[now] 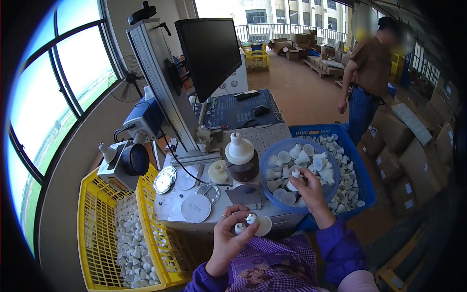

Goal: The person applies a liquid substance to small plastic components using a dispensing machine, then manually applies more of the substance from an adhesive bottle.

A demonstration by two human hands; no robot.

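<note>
My left hand (235,232) is closed around white bulb housings (251,219) in front of the table edge; a wide round rim shows beside its fingers. My right hand (310,190) pinches another white bulb housing (296,174) over the round blue basin (266,191). Many white cup-shaped housings fill that basin. Left of it, a white housing (239,149) stands upright, tip up, on a dark round holder (244,170) on the table.
A yellow crate (154,243) of housings stands at left, a blue crate (367,182) at right. The table (265,137) bears a column (163,82), monitor (208,53), and metal discs (196,208). A person (367,73) stands by cartons (406,168).
</note>
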